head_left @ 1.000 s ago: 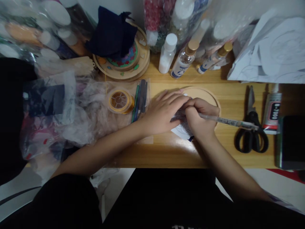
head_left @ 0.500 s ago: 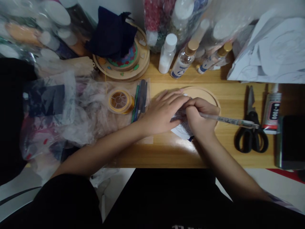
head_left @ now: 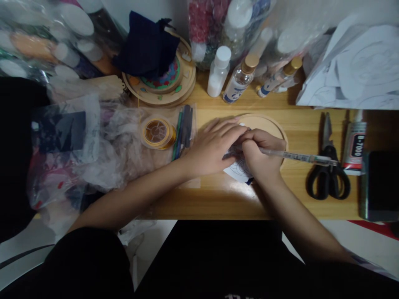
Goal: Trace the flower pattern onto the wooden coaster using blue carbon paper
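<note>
A clear-barrelled pen is gripped in my right hand, its back end slanting out to the right. Its tip is hidden behind my fingers. My left hand lies flat with fingers stretched out, pressing on a sheet of paper with line drawings. A dark blue edge peeks out from under the paper. Partly beneath both hands is a round wooden board with a raised rim. The fingertips of both hands meet over the paper.
Left of my hands are several pens, a spool of golden thread and crumpled plastic bags. Small bottles stand at the back. Black-handled scissors, a glue tube and a phone lie to the right.
My right hand and the pen have shifted very slightly left. My left hand keeps its place on the paper.
</note>
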Demonstrator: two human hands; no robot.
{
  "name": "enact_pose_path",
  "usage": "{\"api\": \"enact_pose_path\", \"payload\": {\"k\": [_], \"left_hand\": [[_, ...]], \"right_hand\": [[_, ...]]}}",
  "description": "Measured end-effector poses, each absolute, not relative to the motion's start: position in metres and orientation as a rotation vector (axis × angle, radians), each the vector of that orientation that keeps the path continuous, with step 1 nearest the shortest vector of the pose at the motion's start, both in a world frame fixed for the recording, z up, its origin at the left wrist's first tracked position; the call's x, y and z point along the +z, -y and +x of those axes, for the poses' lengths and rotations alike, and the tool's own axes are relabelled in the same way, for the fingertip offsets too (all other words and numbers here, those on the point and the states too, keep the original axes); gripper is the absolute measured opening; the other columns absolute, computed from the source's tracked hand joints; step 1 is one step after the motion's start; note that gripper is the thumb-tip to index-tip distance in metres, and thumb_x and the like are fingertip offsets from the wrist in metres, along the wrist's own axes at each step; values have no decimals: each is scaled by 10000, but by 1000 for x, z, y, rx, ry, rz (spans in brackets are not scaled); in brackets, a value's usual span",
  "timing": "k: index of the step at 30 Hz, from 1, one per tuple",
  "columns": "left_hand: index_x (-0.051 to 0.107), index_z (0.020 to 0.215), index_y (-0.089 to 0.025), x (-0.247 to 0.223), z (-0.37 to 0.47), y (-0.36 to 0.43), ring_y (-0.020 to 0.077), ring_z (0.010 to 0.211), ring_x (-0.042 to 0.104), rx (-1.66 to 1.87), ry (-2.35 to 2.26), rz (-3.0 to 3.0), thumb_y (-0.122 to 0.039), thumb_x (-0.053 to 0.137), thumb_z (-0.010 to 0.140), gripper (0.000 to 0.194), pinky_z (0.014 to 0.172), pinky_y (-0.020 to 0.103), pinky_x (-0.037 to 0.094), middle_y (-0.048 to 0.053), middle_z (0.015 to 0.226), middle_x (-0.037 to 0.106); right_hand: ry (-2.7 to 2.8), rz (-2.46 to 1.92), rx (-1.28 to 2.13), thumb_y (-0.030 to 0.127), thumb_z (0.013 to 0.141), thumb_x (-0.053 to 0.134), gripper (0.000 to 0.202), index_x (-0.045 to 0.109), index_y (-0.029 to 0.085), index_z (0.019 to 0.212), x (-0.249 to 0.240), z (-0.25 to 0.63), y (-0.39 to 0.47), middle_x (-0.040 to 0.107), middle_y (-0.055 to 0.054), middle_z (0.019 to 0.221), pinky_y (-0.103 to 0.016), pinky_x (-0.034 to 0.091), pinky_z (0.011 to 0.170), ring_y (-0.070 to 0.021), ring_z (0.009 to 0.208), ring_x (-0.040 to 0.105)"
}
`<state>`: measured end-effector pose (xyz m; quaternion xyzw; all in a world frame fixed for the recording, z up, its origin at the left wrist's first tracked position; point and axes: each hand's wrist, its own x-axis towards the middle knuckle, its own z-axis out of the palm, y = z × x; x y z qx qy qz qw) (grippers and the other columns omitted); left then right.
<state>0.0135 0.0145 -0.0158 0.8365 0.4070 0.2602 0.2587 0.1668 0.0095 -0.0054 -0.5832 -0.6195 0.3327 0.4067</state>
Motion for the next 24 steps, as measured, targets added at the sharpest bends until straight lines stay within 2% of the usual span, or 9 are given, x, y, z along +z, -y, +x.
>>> {"api": "enact_pose_path", "payload": {"k": [24], "left_hand": [[485,1266,-150,-16,14,-15,288,1372,446,698,-1098,2257,-171,689,769,538,1145,498,328,139,1370,572]], "right_hand": [[1573,-1472,831,148,665,477,156,601,182,578,-5,167,-11,582,40,534,-249,421,554,-103,526,523]]}}
